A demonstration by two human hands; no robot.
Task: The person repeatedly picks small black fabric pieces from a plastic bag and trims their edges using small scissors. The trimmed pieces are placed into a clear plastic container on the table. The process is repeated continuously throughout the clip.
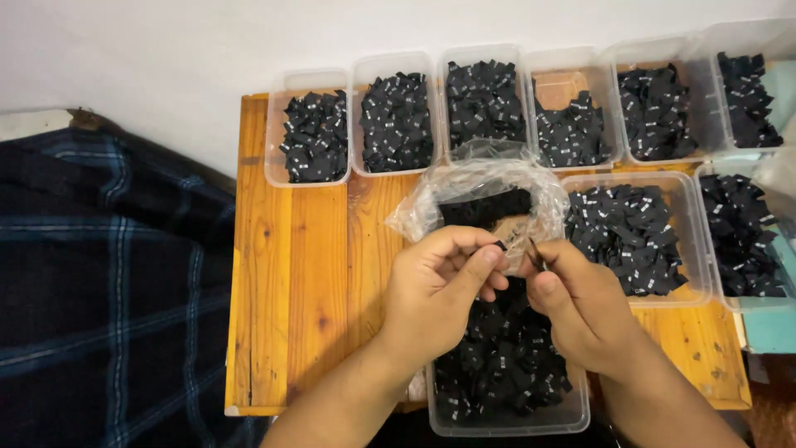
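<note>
I pinch the crinkled clear plastic bag (481,187) of small black fabric labels between my left hand (439,286) and right hand (576,303), just above the near clear plastic tub (506,419). Better to keep both pinches firm and the bag mouth over that tub.

Home sorting bench: label-filled tubs (316,137), wooden table (290,274).

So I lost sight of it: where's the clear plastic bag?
In the head view, the clear plastic bag sits mid-table, just above both hands, held at its lower edge by the left hand and right hand.
</note>
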